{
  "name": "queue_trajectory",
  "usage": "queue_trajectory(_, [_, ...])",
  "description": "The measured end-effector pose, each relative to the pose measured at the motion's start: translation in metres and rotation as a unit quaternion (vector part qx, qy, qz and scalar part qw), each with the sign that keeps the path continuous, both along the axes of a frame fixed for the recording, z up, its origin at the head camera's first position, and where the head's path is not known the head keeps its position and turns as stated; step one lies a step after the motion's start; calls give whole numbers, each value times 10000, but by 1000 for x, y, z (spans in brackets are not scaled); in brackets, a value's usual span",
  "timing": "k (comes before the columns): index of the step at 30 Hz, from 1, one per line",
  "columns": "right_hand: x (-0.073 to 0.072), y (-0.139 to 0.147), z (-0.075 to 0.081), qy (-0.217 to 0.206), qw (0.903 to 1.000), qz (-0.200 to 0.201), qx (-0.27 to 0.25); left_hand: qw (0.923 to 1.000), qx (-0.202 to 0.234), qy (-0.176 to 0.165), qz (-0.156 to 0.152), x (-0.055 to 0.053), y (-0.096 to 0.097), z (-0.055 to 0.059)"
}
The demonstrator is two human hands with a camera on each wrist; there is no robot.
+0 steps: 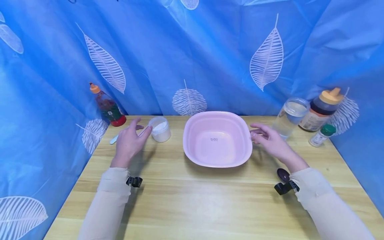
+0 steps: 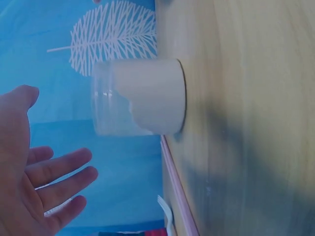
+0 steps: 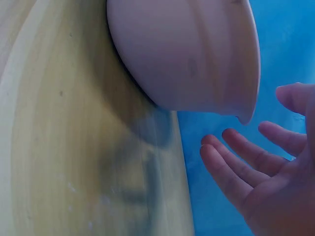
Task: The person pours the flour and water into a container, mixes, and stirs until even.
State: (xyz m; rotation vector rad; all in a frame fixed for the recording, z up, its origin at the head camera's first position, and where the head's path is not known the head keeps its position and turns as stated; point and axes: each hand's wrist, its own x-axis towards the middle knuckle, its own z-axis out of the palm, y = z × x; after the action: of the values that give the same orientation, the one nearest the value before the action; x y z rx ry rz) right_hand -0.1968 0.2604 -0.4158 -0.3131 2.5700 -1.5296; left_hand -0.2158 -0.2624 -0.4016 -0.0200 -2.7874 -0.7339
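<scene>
My left hand (image 1: 128, 141) hovers beside a clear jar of white powder (image 1: 161, 132), fingers spread and holding nothing. In the left wrist view that jar (image 2: 142, 97) stands apart from the fingers. A pink basin (image 1: 217, 150) rests in the middle of the table, marked with small letters inside. By its right rim is my right hand (image 1: 271, 141), fingers loosely bent. The right wrist view shows these fingers (image 3: 246, 157) just off the rim of the basin (image 3: 197, 59), with nothing held.
A red sauce bottle (image 1: 109, 108) stands back left, near pink sticks (image 2: 178, 189) and a pale utensil (image 2: 167, 214). On the right are a jar of clear liquid (image 1: 289, 116), an orange-capped bottle (image 1: 319, 113), a green-capped shaker (image 1: 321, 135) and a dark round object (image 1: 283, 175).
</scene>
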Motion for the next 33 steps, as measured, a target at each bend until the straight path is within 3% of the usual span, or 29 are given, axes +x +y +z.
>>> queue_trajectory(6, [0, -1, -7, 158, 9995, 94, -260, 9979, 437, -460, -157, -7, -3, -7])
queue_trajectory(13, [-1, -4, -10, 111, 9994, 54, -311, 9903, 882, -1007, -362, -19, -7, -20])
queue_trajectory(22, [-5, -4, -18, -84, 9988, 55, -487, 9697, 1812, -1335, -952, -37, -11, -42])
queue_trajectory(28, [-5, -4, -21, -19, 9990, 45, -455, 9538, 2327, -1549, -1097, -48, -10, -47])
queue_trajectory(33, [-4, -4, -23, -84, 9995, 10, -301, 9442, 2516, -1697, -1279, -52, -7, -50])
